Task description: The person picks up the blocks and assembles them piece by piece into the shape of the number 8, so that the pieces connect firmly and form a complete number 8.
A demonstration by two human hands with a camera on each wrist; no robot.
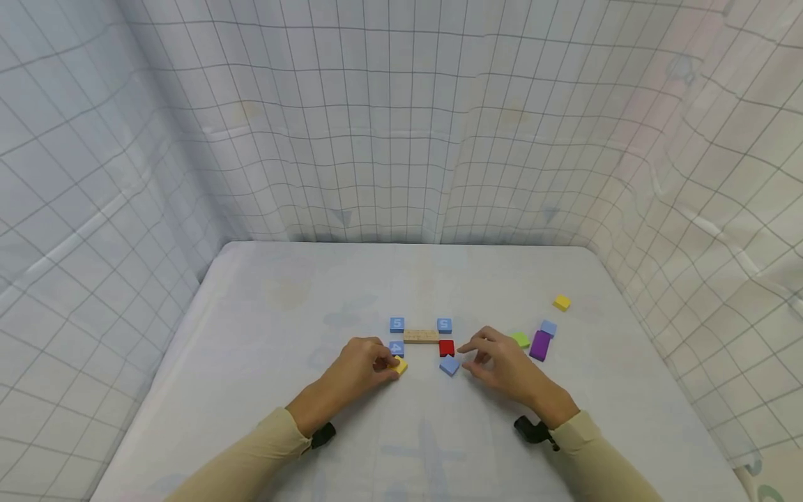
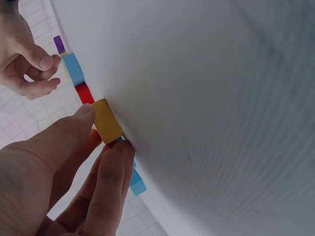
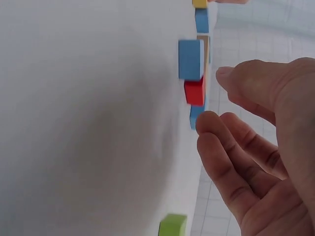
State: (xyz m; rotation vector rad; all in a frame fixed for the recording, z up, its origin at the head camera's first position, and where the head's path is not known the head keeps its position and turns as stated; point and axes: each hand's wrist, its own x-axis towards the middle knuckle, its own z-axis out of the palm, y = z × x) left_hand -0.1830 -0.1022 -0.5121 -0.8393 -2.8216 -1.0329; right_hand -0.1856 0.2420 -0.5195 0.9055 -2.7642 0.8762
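My left hand [image 1: 362, 364] pinches a yellow block [image 2: 107, 121] between thumb and fingers, low over the table. Just behind it lies a blue block marked 4 [image 1: 396, 347]. My right hand [image 1: 502, 362] holds nothing; its thumb and fingers are parted beside a blue block [image 1: 449, 365] that sits turned at an angle. A red block [image 1: 446, 348] lies just behind that one. Between the two sides runs a wooden strip [image 1: 421, 337] with small markings. Blue blocks marked 5, one on the left [image 1: 397, 325] and one on the right [image 1: 444, 325], sit at its far corners.
Right of my right hand lie a green block [image 1: 520, 339], a purple block [image 1: 539, 346] and a blue block [image 1: 548, 328]. Farther back is another yellow block [image 1: 562, 302]. White grid-patterned curtains [image 1: 401, 139] enclose the white-covered table [image 1: 282, 300] at the back and sides.
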